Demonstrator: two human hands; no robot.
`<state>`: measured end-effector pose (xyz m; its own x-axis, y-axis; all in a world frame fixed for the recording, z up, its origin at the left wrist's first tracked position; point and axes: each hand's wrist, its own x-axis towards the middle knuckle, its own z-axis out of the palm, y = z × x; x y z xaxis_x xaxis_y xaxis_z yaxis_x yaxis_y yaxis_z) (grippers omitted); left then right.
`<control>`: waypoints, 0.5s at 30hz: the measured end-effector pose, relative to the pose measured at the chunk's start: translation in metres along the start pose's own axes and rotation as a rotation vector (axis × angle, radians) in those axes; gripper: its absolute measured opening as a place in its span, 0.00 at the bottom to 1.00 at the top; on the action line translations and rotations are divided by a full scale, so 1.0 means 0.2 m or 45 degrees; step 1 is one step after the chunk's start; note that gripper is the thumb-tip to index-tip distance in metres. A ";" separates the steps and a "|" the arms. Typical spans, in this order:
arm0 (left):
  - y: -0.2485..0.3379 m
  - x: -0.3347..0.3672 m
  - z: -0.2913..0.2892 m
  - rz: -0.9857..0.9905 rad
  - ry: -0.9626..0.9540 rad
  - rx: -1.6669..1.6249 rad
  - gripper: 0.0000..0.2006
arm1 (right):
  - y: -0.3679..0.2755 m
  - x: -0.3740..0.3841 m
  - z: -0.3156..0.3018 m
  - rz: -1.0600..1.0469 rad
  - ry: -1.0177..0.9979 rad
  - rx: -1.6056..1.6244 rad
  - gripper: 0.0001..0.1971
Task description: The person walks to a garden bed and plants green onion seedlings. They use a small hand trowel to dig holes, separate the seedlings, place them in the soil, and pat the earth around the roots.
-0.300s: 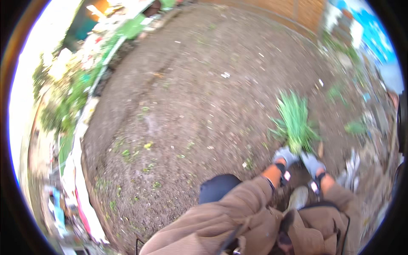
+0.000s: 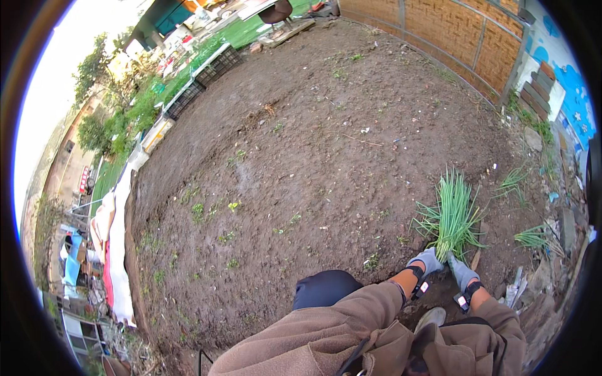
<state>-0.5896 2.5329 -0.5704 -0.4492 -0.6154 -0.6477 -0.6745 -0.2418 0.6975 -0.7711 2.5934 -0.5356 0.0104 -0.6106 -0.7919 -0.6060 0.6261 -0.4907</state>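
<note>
Both gloved hands, left hand (image 2: 426, 261) and right hand (image 2: 463, 272), were clamped around the base of a green onion clump (image 2: 453, 216) on bare garden soil (image 2: 301, 156).

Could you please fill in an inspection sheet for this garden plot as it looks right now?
Surface: bare tilled soil, with small scattered weeds.
Job's things: clump of green onion-like shoots, upright at the plot's right edge.
Clutter: smaller green tufts and stones on the right.
Grippers: left hand and right hand, both in grey gloves, clasp the clump's base.
Cables: nothing seen.
Surroundings: woven fence at the far side, black crates at left, person's shoe below the hands.
</note>
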 end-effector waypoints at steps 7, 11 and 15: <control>0.00 -0.02 -0.03 0.071 0.032 -0.155 0.44 | 0.22 0.32 -0.08 -0.590 -0.208 -0.428 0.39; 0.01 0.03 -0.01 -0.280 0.038 0.035 0.48 | 0.12 0.35 -0.15 -0.389 -0.279 -0.196 0.37; 0.03 0.09 0.04 -0.251 0.063 0.263 0.49 | -0.05 0.31 -0.31 -0.446 -0.228 -0.022 0.34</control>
<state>-0.6065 2.5259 -0.5804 -0.2715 -0.6088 -0.7454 -0.8536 -0.2055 0.4787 -0.8140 2.5192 -0.5570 0.3566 -0.6905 -0.6293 -0.5542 0.3859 -0.7375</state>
